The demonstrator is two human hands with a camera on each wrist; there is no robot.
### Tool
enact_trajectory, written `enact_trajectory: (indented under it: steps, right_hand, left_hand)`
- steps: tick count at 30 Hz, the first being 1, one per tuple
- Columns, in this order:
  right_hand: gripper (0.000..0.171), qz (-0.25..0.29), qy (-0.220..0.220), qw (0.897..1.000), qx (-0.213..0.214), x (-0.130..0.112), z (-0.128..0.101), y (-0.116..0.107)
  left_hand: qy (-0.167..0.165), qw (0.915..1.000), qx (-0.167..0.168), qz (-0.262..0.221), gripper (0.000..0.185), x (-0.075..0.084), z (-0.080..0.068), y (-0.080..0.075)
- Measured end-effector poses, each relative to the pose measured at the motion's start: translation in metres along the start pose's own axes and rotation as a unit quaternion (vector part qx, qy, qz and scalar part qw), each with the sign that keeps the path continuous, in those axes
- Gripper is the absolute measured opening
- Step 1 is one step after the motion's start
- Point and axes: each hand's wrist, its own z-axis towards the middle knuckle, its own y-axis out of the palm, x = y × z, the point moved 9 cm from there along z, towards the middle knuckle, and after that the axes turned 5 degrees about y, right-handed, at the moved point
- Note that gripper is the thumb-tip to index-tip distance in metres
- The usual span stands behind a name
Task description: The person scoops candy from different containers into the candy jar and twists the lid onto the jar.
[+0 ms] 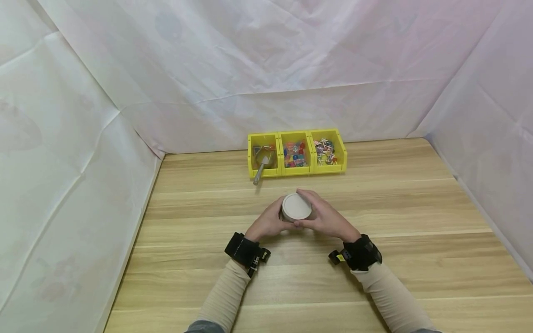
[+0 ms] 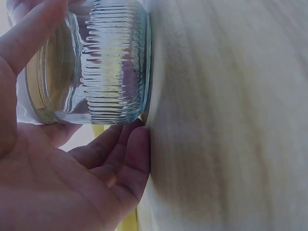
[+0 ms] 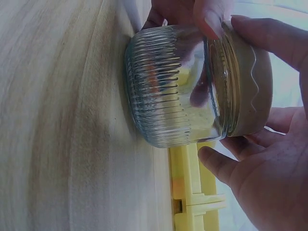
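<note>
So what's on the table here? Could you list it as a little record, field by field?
Surface: wooden table
Held thing: ribbed glass jar, standing on the table
Lid: pale lid, on the jar
Left hand: cups the jar's side
Right hand: fingers curled round the lid
Behind: three yellow bins of small things
Extra: metal tool sticking out of the leftmost bin

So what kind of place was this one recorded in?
Probably a staged recording booth, not a home: white sheeting walls in a wooden table, with yellow bins of small parts and a lidded glass jar between both hands.
</note>
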Motion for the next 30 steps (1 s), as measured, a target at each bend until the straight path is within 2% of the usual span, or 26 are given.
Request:
enact_trajectory:
  steps: [21, 30]
  right_hand:
    - [0.093, -0.001, 0.012, 1.000, 0.019, -0.0019, 0.0001, 0.0005]
    - [0.095, -0.010, 0.035, 0.999, 0.031, -0.0002, 0.0008, 0.0046]
  left_hand:
    - [0.005, 0.9999, 0.004, 0.010, 0.091, 0.0018, -0.0009, -0.0012]
    - [0.010, 0.9998, 0.004, 0.016, 0.089, 0.0026, 0.0000, -0.0019]
